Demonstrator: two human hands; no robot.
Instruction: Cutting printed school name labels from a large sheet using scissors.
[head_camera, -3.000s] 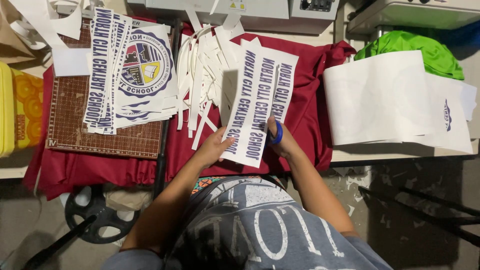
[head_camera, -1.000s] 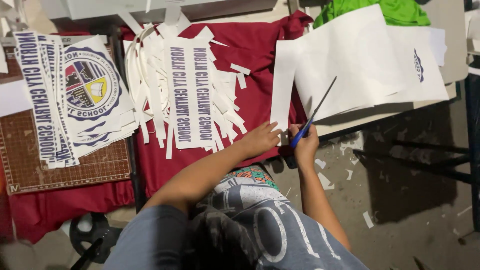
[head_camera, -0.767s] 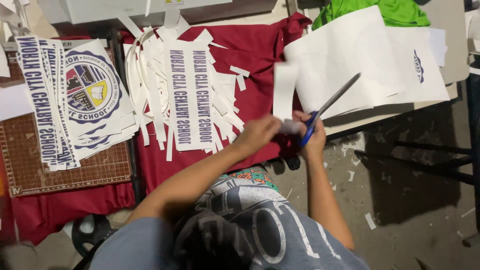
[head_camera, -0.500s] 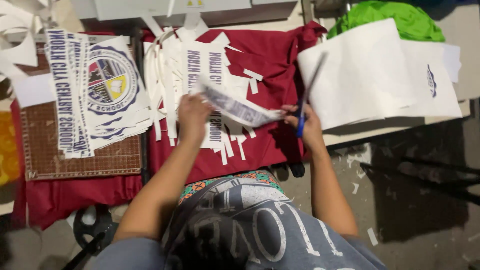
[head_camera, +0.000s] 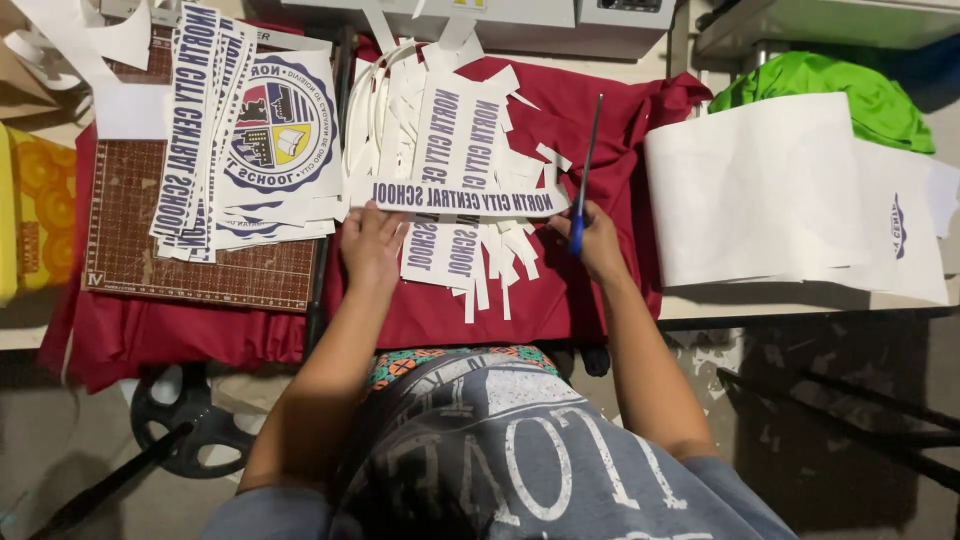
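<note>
My left hand (head_camera: 372, 243) holds the left end of a long white printed paper strip (head_camera: 460, 196) with dark lettering, stretched sideways over the maroon cloth (head_camera: 590, 120). My right hand (head_camera: 597, 238) grips blue-handled scissors (head_camera: 584, 170), blades pointing away from me, and touches the strip's right end. Under the strip lie a pile of cut white offcuts (head_camera: 400, 100) and more printed strips (head_camera: 445, 255).
A brown cutting mat (head_camera: 130, 250) at left carries a stack of printed round-emblem sheets (head_camera: 280, 135) and lettered strips. White sheets (head_camera: 760, 190) lie at right by a green cloth (head_camera: 830, 85). A grey machine (head_camera: 520, 12) stands at the back. A yellow patterned thing (head_camera: 35, 215) is far left.
I swung back from the white sheets at right to the maroon cloth. A printed strip came up between my hands and is now stretched flat, with the scissors pointing away.
</note>
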